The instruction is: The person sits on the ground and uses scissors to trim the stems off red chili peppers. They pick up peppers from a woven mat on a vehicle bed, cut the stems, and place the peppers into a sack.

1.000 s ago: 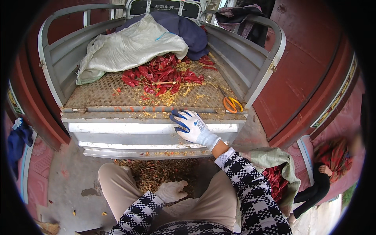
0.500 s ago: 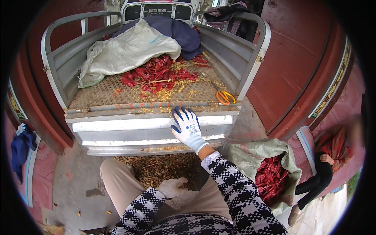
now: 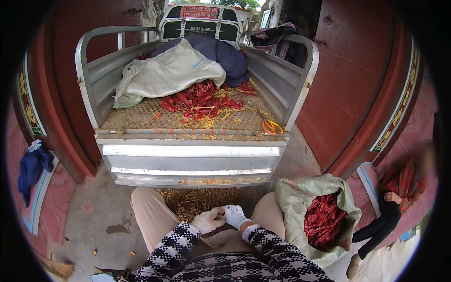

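Note:
In a white knit glove, my left hand (image 3: pixel 206 222) is closed in front of my lap, its fingertips against the other hand. My right hand (image 3: pixel 233 216), in a white glove with blue fingers, meets it there with bent fingers. Anything between the fingers is hidden. Below and behind the hands lies a heap of dried stalks and scraps (image 3: pixel 188 199). Ahead, dried red chillies (image 3: pixel 202 98) are piled on the cart bed (image 3: pixel 141 120), partly beneath a white woven sack (image 3: pixel 164 70). Orange-handled scissors (image 3: pixel 271 127) rest near the bed's right rear edge.
By my right knee stands an open woven sack (image 3: pixel 293 197) with red chillies (image 3: pixel 324 221) inside. A seated person (image 3: pixel 385 211) is at the far right. Dark blue cloth (image 3: pixel 35 167) hangs at left, and a broom (image 3: pixel 58 268) lies lower left.
My right hand has drawn back from the cart's rear edge to my lap and met my left hand. The view has tilted up, showing more of the cart's front.

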The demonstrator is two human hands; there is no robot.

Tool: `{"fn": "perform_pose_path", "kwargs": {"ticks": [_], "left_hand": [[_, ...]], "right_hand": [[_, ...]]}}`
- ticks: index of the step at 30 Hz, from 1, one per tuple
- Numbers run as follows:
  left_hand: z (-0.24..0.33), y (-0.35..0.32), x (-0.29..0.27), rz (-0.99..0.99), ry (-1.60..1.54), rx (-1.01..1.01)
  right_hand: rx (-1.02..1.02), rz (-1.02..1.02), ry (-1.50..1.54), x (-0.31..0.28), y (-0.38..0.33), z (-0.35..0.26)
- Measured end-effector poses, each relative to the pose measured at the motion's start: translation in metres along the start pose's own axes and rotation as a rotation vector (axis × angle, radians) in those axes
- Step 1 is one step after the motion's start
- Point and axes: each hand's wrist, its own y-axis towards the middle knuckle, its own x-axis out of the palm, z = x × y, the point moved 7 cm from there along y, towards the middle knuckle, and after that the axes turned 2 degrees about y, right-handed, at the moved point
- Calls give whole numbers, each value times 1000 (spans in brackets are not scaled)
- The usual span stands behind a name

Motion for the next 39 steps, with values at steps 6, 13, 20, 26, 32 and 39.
{"fn": "perform_pose_path", "kwargs": {"ticks": [6,13,20,26,32,39], "left_hand": [[-25,5,34,-300,464,-86],[-23,18,48,-259,352,30],[-15,23,64,-426,350,125],[0,33,49,-479,224,104],[10,41,44,-425,62,217],[15,59,48,-258,-89,328]], "right_hand": [[-13,66,-170,-11,-15,-7],[-386,801,-123,-130,-3,-60],[-583,966,-193,-292,46,-139],[-230,614,-431,-393,168,-150],[-158,421,-336,-426,259,-172],[-32,246,-414,-399,349,-193]]}}
